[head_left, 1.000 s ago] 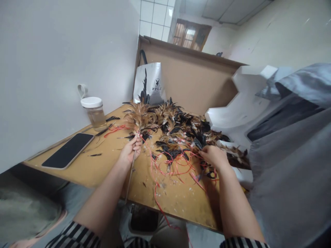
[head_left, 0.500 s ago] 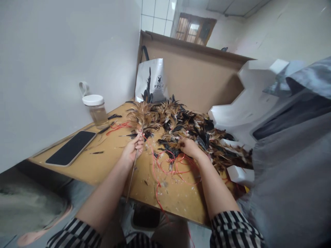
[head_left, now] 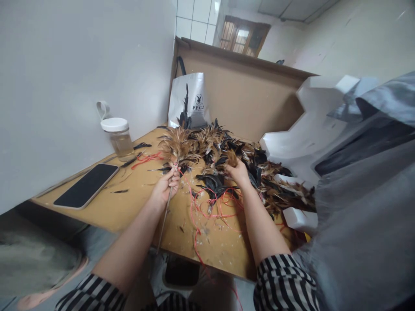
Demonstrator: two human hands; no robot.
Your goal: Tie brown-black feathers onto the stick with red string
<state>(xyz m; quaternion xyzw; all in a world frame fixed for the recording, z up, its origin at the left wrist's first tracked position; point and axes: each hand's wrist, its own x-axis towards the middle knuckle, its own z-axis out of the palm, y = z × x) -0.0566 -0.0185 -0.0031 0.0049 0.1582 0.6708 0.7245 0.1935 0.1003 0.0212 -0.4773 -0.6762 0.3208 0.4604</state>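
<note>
My left hand [head_left: 169,182] is closed round a thin stick [head_left: 164,218] just below a bushy head of brown feathers [head_left: 177,147], making a feather duster. Red string [head_left: 189,194] runs from the binding at the top of the stick down over the table edge. At the pile's near side, my right hand [head_left: 239,173] pinches a small tuft of brown feathers [head_left: 231,159] in its fingers. Black feathers [head_left: 212,185] lie just left of that hand, above loops of tangled red string [head_left: 220,208].
A large pile of feathers [head_left: 256,157] spreads across the table [head_left: 136,211]. On the left are a phone [head_left: 87,185] and a lidded jar [head_left: 120,140]. A silver bag [head_left: 191,99] stands at the back before a cardboard panel [head_left: 249,95]. White foam pieces [head_left: 300,219] lie right.
My right hand has lifted slightly upward with the brown tuft, uncovering more of the black feathers. My left hand stays on the stick in nearly the same place.
</note>
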